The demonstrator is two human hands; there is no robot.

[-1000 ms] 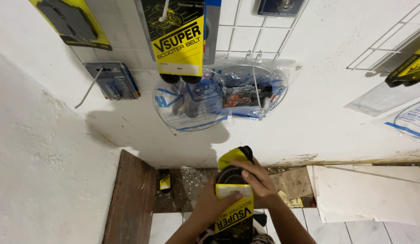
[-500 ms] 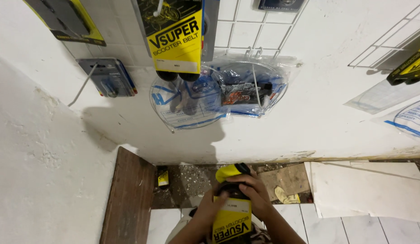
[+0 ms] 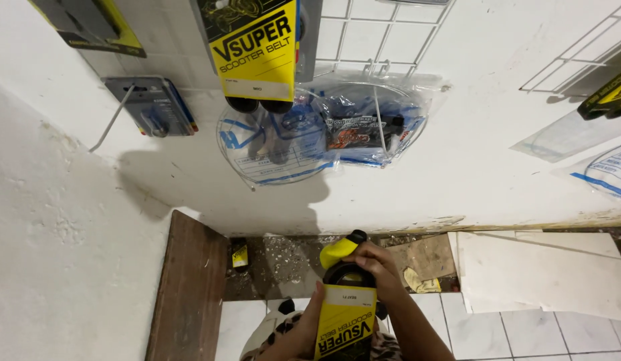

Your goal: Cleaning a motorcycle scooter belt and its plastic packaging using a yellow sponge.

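Note:
A black rubber belt in a yellow card sleeve (image 3: 344,317) is held low in the middle of the view. My right hand (image 3: 374,264) grips its top end, where the black loop sticks out. My left hand (image 3: 309,319) holds the sleeve's left edge lower down. A second belt in the same kind of yellow sleeve (image 3: 257,47) hangs on the white wall above, and clear plastic bags of parts (image 3: 324,134) hang beside it.
A white wire grid rack (image 3: 384,33) is fixed to the wall. A brown wooden board (image 3: 190,287) leans at the lower left. White boards (image 3: 538,274) lie at the right on a tiled floor with debris (image 3: 283,261).
The held belt has dropped lower in the view as the camera tilted slightly up. Both hands keep their hold on it.

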